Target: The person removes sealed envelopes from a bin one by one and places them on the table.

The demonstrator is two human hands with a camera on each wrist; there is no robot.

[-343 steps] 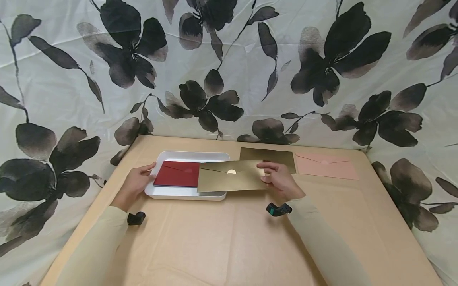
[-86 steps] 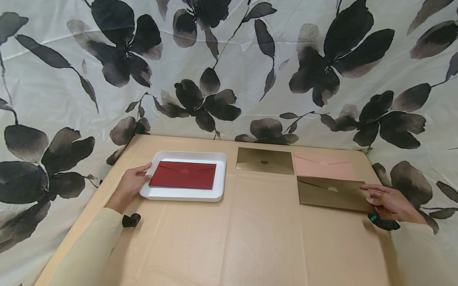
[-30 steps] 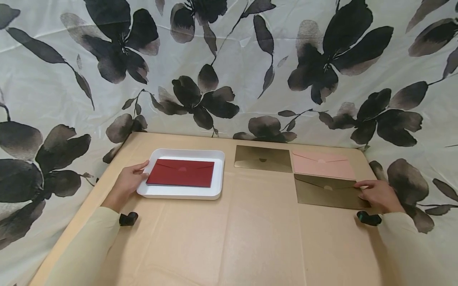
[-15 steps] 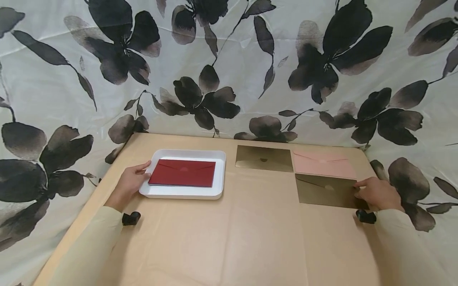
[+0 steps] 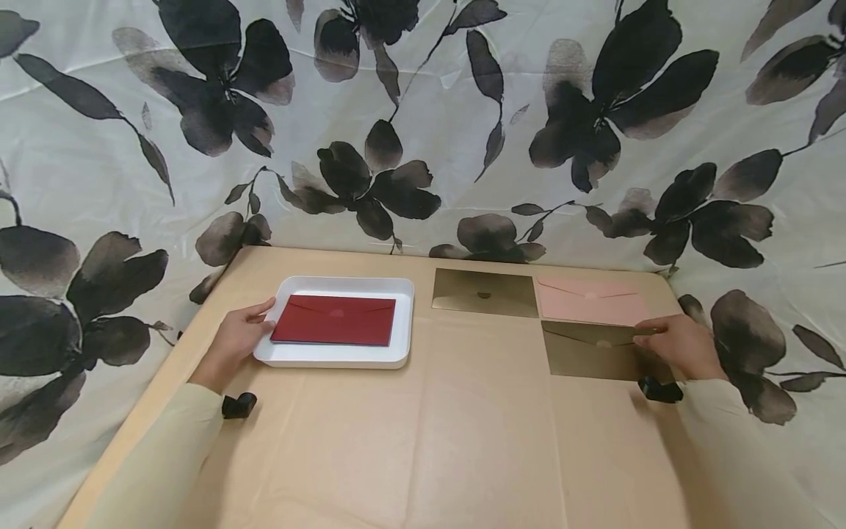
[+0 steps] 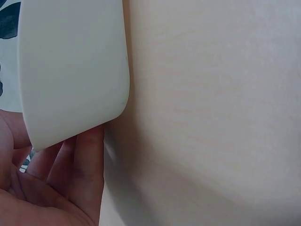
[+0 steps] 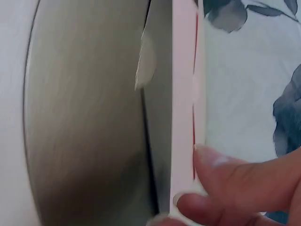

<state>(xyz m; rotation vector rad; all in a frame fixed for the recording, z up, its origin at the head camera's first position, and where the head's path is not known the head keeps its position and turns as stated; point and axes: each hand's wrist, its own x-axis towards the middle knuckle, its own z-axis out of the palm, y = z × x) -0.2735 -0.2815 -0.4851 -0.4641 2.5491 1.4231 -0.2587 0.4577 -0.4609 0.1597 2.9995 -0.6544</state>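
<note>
My left hand (image 5: 233, 344) holds the left end of a white tray (image 5: 330, 358), thumb at the rim and fingers against the outer wall (image 6: 75, 61), as the left wrist view shows. In the tray lies a red envelope (image 5: 334, 323) with a dark edge beneath it. At the right, my right hand (image 5: 684, 347) hovers over the right end of a gold envelope (image 5: 584, 354). Its thumb and forefinger are spread at the lower right corner of a pink envelope (image 5: 591, 303). In the right wrist view, the thumb (image 7: 221, 169) overlaps the pink envelope's edge.
Another gold envelope (image 5: 485, 292) lies left of the pink one, in the back row. All rest on a light wood-patterned tabletop (image 5: 423, 441). Behind its back edge hangs a white cloth (image 5: 463, 132) with dark flowers.
The gold envelope, earlier held over the tray, now lies on the table before the pink envelope. My right hand has let go of it and shifted left and back. The left hand keeps holding the tray.
</note>
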